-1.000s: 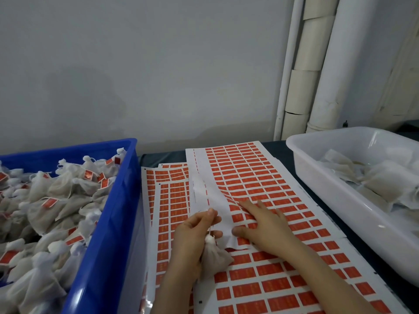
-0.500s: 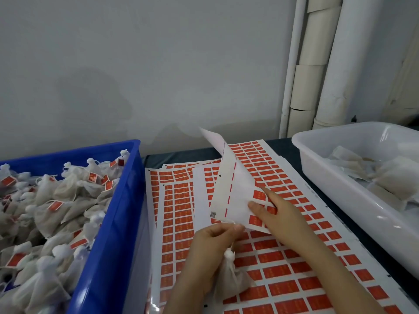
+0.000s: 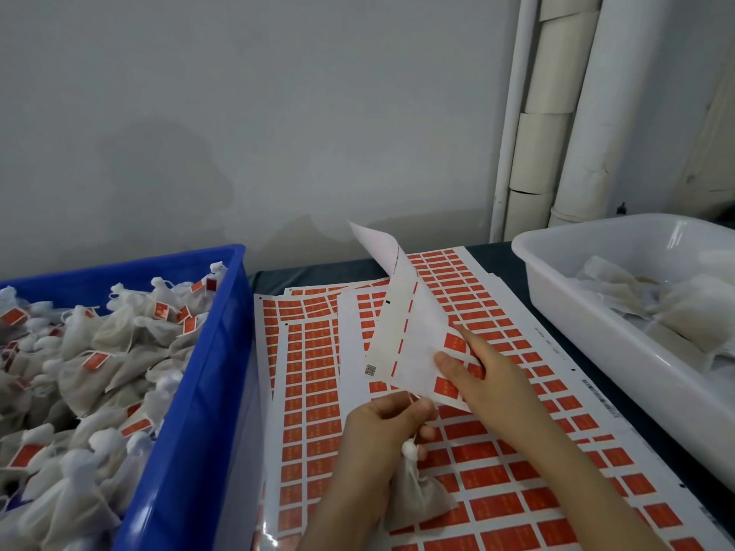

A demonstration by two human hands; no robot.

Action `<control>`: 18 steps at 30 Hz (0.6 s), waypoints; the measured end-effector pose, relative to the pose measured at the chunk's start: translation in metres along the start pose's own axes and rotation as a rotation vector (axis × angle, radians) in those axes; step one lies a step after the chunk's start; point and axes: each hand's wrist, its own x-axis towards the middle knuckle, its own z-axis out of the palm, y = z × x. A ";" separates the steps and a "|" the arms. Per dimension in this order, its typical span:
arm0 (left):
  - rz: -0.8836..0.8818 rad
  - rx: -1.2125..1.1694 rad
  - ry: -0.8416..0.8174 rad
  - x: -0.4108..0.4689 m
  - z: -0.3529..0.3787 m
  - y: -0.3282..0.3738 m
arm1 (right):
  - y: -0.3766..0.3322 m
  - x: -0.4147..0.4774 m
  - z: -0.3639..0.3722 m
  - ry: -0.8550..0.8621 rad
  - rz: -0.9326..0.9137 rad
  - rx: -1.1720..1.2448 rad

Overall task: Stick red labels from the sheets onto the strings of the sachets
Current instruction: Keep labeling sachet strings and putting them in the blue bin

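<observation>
Several white sheets [image 3: 310,391] printed with rows of red labels [image 3: 493,507] lie flat and overlapping, and the top sheet [image 3: 409,324] is curled upward so its blank white back shows. One small white sachet [image 3: 417,495], tied at the neck, hangs just above the sheets near their front edge. Labelled sachets [image 3: 99,351] are heaped to the left, with plain sachets [image 3: 684,312] to the right.
</observation>
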 end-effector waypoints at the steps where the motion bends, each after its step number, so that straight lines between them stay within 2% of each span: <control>1: 0.003 0.011 -0.019 0.000 0.000 0.000 | 0.000 -0.001 0.000 0.000 -0.006 -0.015; 7: -0.016 0.016 -0.034 0.001 0.000 -0.001 | 0.001 -0.003 0.002 -0.001 -0.054 -0.084; 10: -0.018 -0.005 -0.068 0.001 -0.001 -0.002 | -0.002 -0.007 0.000 0.103 -0.103 -0.078; 13: -0.007 -0.023 -0.081 0.000 -0.002 -0.001 | -0.002 -0.014 -0.008 0.182 -0.236 -0.073; 18: 0.059 -0.060 -0.117 -0.002 -0.003 -0.001 | -0.005 -0.027 -0.019 0.030 -0.382 -0.074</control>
